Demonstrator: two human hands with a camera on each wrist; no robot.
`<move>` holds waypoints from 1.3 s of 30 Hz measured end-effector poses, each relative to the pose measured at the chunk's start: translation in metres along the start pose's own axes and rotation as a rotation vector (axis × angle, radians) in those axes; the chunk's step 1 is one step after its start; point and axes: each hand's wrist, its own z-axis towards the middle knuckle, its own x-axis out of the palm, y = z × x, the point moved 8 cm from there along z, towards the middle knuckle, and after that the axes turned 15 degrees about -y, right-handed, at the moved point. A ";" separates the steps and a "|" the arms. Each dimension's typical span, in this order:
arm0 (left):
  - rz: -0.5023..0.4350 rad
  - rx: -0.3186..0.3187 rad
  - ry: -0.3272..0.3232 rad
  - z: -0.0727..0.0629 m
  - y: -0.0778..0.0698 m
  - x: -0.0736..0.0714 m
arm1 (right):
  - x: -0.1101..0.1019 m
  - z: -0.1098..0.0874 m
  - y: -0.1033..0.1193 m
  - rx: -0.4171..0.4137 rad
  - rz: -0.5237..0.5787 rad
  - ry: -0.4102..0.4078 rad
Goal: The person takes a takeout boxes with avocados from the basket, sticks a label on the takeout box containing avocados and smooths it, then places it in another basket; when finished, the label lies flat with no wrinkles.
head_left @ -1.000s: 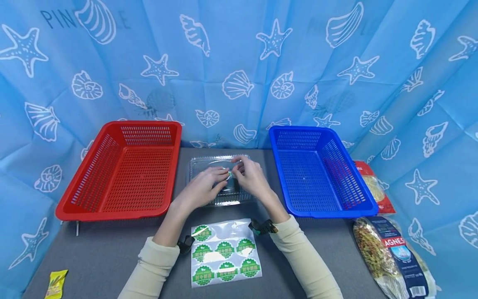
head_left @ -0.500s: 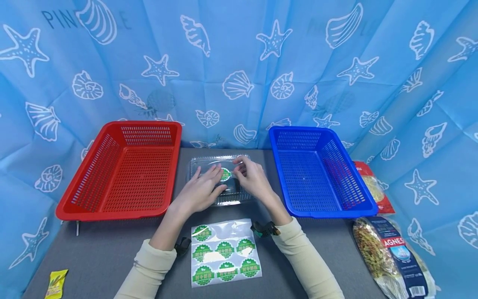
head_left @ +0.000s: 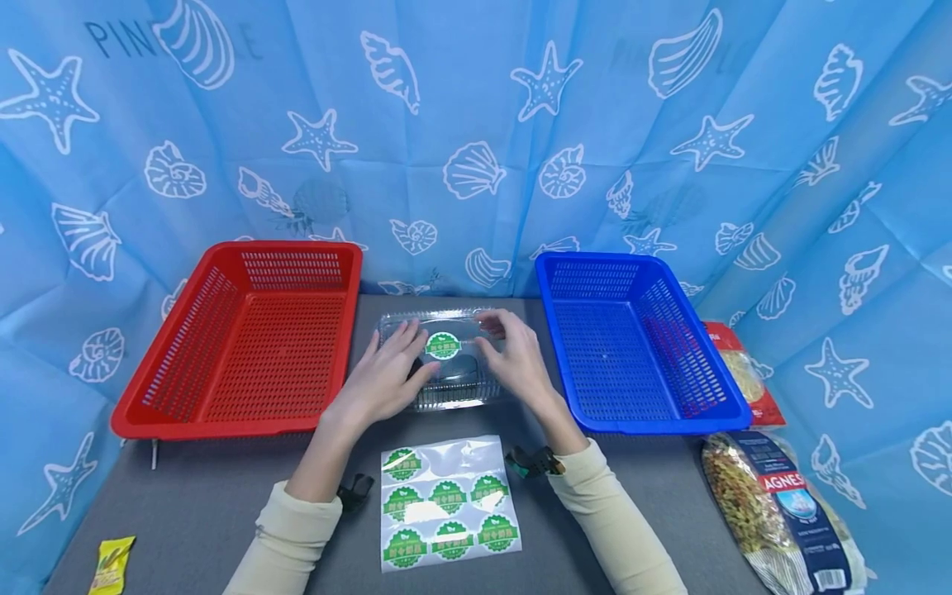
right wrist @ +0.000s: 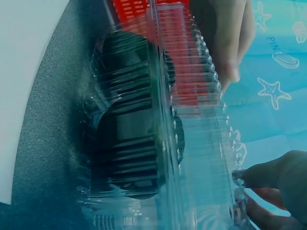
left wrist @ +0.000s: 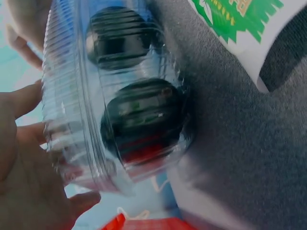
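A clear plastic clamshell container (head_left: 454,402) sits on the table between the two hands, its lid closed. Dark, glossy round items (left wrist: 144,117) show through its ribbed side; their kind is unclear. On the lid is a round green-and-white sticker (head_left: 443,345). My left hand (head_left: 383,373) lies over the lid's left part, fingers extended, the fingertips left of the sticker. My right hand (head_left: 515,354) is at the lid's right side with fingers loosely bent; in the right wrist view its thumb (right wrist: 268,170) is at the lid's rim. Neither hand holds anything.
A sheet of similar green stickers (head_left: 449,504) lies in front of the container. A red basket (head_left: 238,430) stands left and a blue basket (head_left: 640,426) right. Pasta bags (head_left: 781,512) lie at the far right, a yellow packet (head_left: 111,566) at front left.
The sticker, earlier between the fingers of both hands, now shows whole on the lid. My left hand has drawn left and flattened; my right hand has moved slightly right and its fingers have loosened.
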 end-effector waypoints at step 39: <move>-0.334 -0.368 -0.120 -0.019 0.022 -0.023 | 0.004 -0.010 -0.043 0.586 0.222 0.081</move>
